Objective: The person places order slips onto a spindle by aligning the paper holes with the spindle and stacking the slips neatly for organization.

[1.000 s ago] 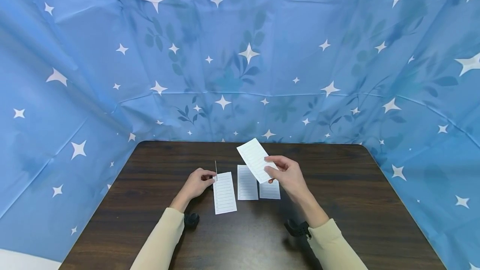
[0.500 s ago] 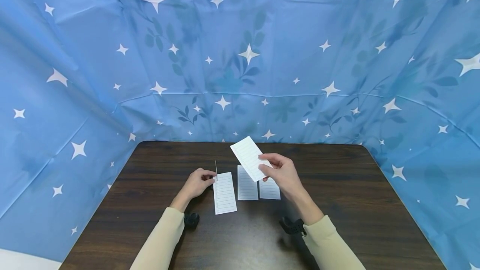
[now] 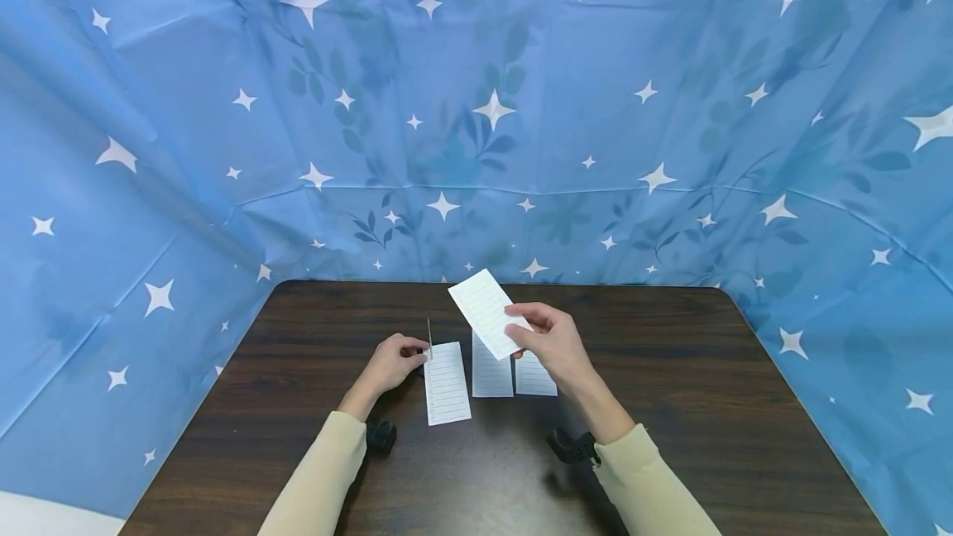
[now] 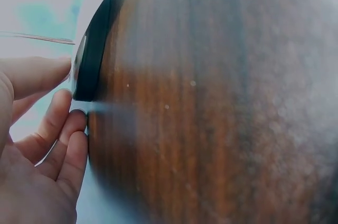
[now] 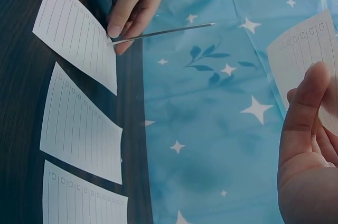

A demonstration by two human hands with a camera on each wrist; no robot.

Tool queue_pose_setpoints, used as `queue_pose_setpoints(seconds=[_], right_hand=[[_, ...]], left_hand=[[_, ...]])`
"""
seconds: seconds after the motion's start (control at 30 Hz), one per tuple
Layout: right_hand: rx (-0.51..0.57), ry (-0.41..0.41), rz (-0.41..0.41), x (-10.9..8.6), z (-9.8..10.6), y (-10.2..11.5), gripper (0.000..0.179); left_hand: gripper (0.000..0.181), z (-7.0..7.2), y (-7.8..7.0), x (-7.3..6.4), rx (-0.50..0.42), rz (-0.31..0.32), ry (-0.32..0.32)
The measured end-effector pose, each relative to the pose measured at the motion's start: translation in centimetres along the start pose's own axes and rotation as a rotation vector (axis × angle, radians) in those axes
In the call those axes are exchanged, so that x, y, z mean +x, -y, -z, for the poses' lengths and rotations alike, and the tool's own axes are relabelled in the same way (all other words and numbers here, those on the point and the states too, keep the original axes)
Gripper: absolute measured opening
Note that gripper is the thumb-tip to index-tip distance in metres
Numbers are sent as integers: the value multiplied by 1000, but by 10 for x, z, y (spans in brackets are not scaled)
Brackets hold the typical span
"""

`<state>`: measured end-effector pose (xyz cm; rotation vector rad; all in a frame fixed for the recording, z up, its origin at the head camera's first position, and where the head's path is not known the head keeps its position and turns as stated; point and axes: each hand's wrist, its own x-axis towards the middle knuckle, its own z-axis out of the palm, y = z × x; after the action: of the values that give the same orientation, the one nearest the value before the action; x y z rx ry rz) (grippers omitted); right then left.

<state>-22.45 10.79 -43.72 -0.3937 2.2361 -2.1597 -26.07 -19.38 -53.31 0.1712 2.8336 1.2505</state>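
Note:
My left hand [image 3: 387, 364] pinches the base of a bill spike [image 3: 429, 334] at the upper left corner of a lined white checklist card [image 3: 448, 387]. The spike's thin metal needle stands upright, and its dark base [image 4: 96, 55] shows under the card in the left wrist view. Between thumb and fingers my right hand [image 3: 560, 347] holds another checklist card [image 3: 484, 308] up in the air, tilted. Below it lie two more cards, a middle card [image 3: 492, 380] and a right card [image 3: 536, 379], side by side on the table. The held card partly covers both in the head view.
The dark wooden table [image 3: 670, 370] ends at a blue star-patterned cloth [image 3: 476, 147] behind it. Black wrist cameras sit on both wrists, the left camera [image 3: 381, 437] and the right camera [image 3: 572, 446], close over the table.
My right hand has moved left with its card, drifting toward the spike, and the card overlaps more of the middle card. My left hand and the lying cards have stayed put.

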Motion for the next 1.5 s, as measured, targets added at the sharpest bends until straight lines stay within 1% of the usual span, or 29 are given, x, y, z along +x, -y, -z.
queue_pose_setpoints(seconds=[0.27,0.33,0.47,0.67,0.93,1.2,1.3,1.4,1.5], right_hand=[[1,1,-12,0,-4,-2,32],[5,5,-9,1,-5,-3,32],[24,13,1,1,-7,-4,32],[29,14,4,1,-9,-8,32],[31,14,2,3,-11,-11,32],[45,19,-5,4,-17,-9,31],[43,14,-9,4,-19,-9,30],[42,14,-9,4,-21,-9,30],[46,15,-8,5,-24,-10,30]], left_hand=[[17,2,-2,-3,-4,17,-48],[18,2,-2,-3,0,11,-58],[20,3,-2,-3,-7,-16,-82],[20,4,-5,-3,-42,-62,-139],[20,11,-12,-4,-98,-103,-202],[24,18,-23,-6,-174,-102,-227],[24,20,-27,-7,-183,-123,-250],[24,23,-30,-6,-190,-162,-276],[25,25,-34,-5,-201,-180,-278]])
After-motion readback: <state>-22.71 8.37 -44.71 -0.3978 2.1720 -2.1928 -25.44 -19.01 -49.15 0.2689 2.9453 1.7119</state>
